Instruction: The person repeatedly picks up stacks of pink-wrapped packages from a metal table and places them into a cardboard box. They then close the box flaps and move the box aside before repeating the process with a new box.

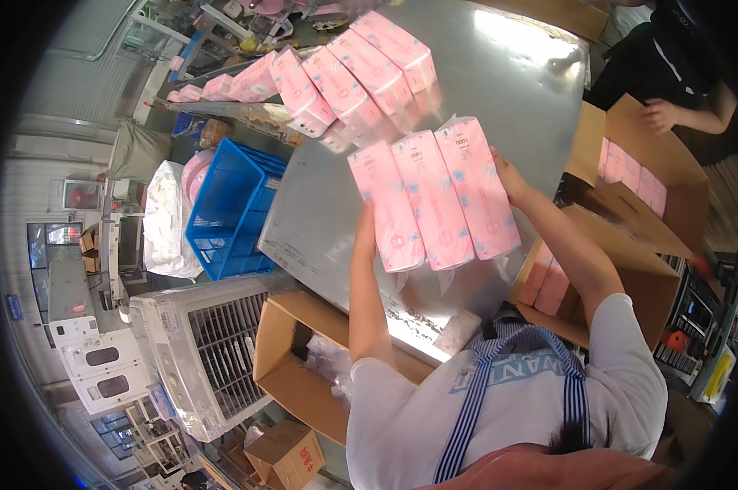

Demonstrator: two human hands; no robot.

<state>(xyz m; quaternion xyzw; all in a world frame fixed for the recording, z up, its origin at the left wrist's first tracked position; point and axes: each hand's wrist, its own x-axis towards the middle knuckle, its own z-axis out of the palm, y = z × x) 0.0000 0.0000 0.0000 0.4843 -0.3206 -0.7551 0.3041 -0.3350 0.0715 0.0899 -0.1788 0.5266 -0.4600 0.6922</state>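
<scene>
White shirt (406, 425) and striped straps (471, 416) sit nearest; left hand (367, 227) and right hand (509, 179) clamp 3 pink packs (434, 200) over the grey bench (316, 204).

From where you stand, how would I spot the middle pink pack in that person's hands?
Find the grey metal table; near its close edge, the person's left hand and right hand hold three pink packs side by side. The middle pack has a pack on both sides, while each neighbour has a hand at its outer side.
</scene>
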